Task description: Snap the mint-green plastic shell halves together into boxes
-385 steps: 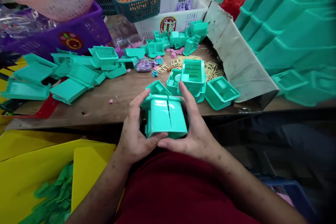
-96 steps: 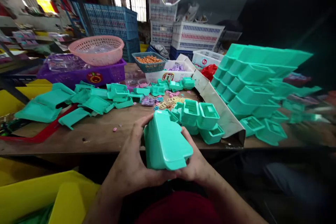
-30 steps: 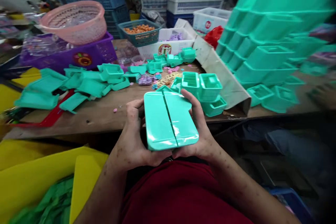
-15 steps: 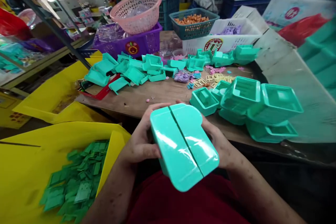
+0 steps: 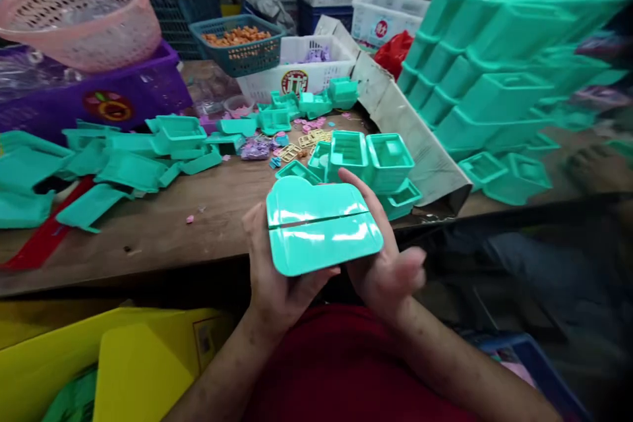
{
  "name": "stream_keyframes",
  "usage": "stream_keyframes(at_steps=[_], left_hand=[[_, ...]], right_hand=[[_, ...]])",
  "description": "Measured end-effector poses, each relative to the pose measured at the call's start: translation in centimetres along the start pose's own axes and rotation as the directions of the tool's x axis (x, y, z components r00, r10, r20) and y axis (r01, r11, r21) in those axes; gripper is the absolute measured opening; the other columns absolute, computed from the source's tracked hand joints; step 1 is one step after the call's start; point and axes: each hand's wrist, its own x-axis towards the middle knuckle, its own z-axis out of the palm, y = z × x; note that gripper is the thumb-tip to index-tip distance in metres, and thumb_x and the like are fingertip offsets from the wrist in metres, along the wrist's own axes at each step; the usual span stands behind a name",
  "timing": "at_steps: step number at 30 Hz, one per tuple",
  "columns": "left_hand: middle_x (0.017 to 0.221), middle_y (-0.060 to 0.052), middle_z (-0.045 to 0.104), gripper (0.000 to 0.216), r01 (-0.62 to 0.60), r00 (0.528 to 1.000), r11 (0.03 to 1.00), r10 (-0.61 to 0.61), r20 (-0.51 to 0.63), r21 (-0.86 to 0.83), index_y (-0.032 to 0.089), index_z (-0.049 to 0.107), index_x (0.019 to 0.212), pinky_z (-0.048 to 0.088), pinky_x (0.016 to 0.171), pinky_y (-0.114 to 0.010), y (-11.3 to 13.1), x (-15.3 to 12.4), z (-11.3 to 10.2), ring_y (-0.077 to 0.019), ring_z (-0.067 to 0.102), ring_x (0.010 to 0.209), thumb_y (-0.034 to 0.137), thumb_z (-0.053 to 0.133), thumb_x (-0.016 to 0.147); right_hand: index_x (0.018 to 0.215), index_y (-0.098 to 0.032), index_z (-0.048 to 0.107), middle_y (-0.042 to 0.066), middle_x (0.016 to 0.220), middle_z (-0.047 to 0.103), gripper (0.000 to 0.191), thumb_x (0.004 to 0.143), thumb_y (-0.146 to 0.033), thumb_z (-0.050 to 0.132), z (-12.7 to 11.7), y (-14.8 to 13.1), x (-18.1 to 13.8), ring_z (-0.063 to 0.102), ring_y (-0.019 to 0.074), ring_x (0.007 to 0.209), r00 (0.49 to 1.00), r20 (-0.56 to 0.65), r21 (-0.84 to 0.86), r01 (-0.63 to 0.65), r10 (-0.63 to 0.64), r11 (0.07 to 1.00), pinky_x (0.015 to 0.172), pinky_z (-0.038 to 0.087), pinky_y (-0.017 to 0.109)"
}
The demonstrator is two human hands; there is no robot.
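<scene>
A glossy teal plastic box (image 5: 321,227) is held up in front of my body, its flat face with a dark seam across it turned toward me. My left hand (image 5: 270,270) grips the box from its left end, thumb underneath. At the right end, my right hand (image 5: 383,264) lies against the box with one finger stretched along the edge and its thumb spread away to the right. Part of its fingers is hidden behind the box. Just beyond it on the table stand several open teal boxes (image 5: 349,153).
Loose teal parts (image 5: 133,168) cover the left of the wooden table (image 5: 222,231). Tall teal stacks (image 5: 504,92) rise at right behind a cardboard divider (image 5: 420,145). A purple crate (image 5: 163,89) and a basket of orange pieces (image 5: 237,56) stand behind. Another person's hand (image 5: 601,168) shows at far right.
The teal box has been turned so its seam runs sideways rather than toward me. My right thumb has come away from it. The view has swung to the right.
</scene>
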Motion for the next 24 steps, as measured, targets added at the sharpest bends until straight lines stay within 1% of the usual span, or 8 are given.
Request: stream_keyframes(at_steps=[3,5,7,8,10,13,19,24], left_hand=[[0.166,-0.02,0.065,0.101,-0.086,0.994,0.996,0.088,0.07,-0.03,0.029,0.05,0.185,0.065,0.128,-0.063,0.9,-0.1,1.2,-0.0435,0.072,0.151,0.065,0.097,0.103],[0.147,-0.015,0.077,0.106,-0.046,0.99,0.999,0.047,0.136,-0.007,0.03,0.051,0.18,0.075,0.1,-0.049,1.5,0.1,1.3,-0.0375,0.084,0.123,0.067,0.102,0.095],[0.127,-0.008,0.085,0.107,-0.01,0.977,0.999,-0.001,0.214,0.051,0.031,0.056,0.173,0.072,0.078,-0.038,1.9,0.5,1.2,-0.0317,0.088,0.096,0.071,0.108,0.088],[0.123,-0.006,0.088,0.108,-0.019,0.968,0.998,0.002,0.252,0.065,0.031,0.059,0.17,0.073,0.076,-0.037,2.0,0.7,1.1,-0.0312,0.09,0.092,0.072,0.11,0.085],[0.13,-0.009,0.091,0.11,-0.089,0.954,0.995,0.074,0.29,0.04,0.029,0.062,0.169,0.078,0.088,-0.039,2.2,1.0,1.0,-0.0339,0.094,0.1,0.07,0.115,0.082],[0.144,-0.013,0.091,0.111,-0.162,0.956,0.987,0.161,0.244,-0.019,0.027,0.064,0.171,0.079,0.103,-0.042,2.3,1.0,1.6,-0.0372,0.096,0.114,0.063,0.117,0.081],[0.135,-0.014,0.094,0.112,-0.251,0.948,0.968,0.246,0.199,-0.001,0.024,0.068,0.17,0.08,0.095,-0.042,2.5,0.6,2.5,-0.0378,0.097,0.105,0.07,0.116,0.08],[0.126,-0.011,0.093,0.117,-0.256,0.959,0.964,0.245,0.139,0.069,0.024,0.072,0.165,0.079,0.089,-0.041,2.2,-0.1,2.1,-0.0351,0.094,0.095,0.075,0.12,0.07]], right_hand=[[0.141,-0.027,0.084,0.013,0.117,0.091,0.086,0.107,-0.101,0.057,0.0,-1.8,0.2,0.089,0.0448,0.123,0.981,-0.195,-0.018,-0.012,0.008,1.0,0.112,0.075,0.064],[0.128,-0.027,0.086,0.01,0.1,0.088,0.08,0.108,-0.098,0.056,-0.5,-3.0,0.4,0.089,0.0416,0.106,0.97,-0.239,-0.065,-0.051,0.034,0.997,0.095,0.076,0.057],[0.124,-0.026,0.087,0.008,0.092,0.084,0.079,0.106,-0.098,0.057,-1.1,-4.0,0.4,0.086,0.038,0.092,0.964,-0.263,-0.089,-0.057,0.032,0.994,0.082,0.073,0.052],[0.122,-0.026,0.087,0.007,0.089,0.082,0.078,0.106,-0.097,0.058,-1.4,-4.4,0.3,0.084,0.036,0.087,0.96,-0.277,-0.093,-0.052,0.025,0.994,0.078,0.072,0.051],[0.119,-0.026,0.086,0.006,0.086,0.079,0.074,0.107,-0.094,0.057,-1.7,-5.0,0.1,0.08,0.0333,0.08,0.952,-0.306,-0.09,-0.048,0.018,0.995,0.073,0.069,0.049],[0.118,-0.027,0.085,0.007,0.089,0.08,0.069,0.108,-0.09,0.058,-2.0,-5.5,-0.4,0.077,0.0316,0.079,0.947,-0.321,-0.094,-0.048,0.015,0.994,0.072,0.067,0.046],[0.117,-0.029,0.083,0.007,0.093,0.077,0.064,0.109,-0.086,0.054,-2.6,-5.7,-0.7,0.074,0.0333,0.084,0.94,-0.341,-0.131,-0.056,0.008,0.99,0.081,0.067,0.05],[0.113,-0.028,0.085,0.008,0.093,0.079,0.066,0.106,-0.087,0.056,-2.4,-5.5,-0.3,0.072,0.0318,0.081,0.963,-0.267,-0.109,0.009,-0.038,0.994,0.075,0.062,0.046]])
